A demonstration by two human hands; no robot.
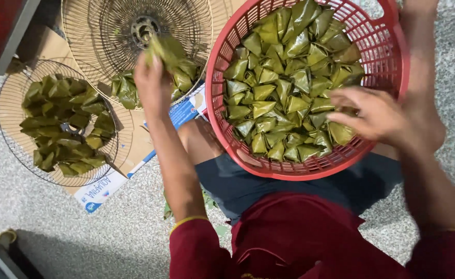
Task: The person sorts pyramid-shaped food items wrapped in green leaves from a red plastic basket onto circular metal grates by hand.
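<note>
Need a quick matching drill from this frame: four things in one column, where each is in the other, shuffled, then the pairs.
Things:
1. left hand
2. right hand
3. red basket
4. small wire guard

Places:
A. on the cardboard at far left, filled with leaf parcels
B. on the person's lap
C. inside the red basket, on the parcels
D. over the large wire guard, holding a leaf parcel

Pairs: 1-D, 2-C, 3-B, 4-A

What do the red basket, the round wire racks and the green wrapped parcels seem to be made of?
Red basket: likely moulded plastic, with an even glossy colour and slotted walls.
Wire racks: thin metal wire, pale with dull spots; they look like fan guards.
Parcels: folded green leaf, probably banana leaf, with fine ribs and a slight shine.
</note>
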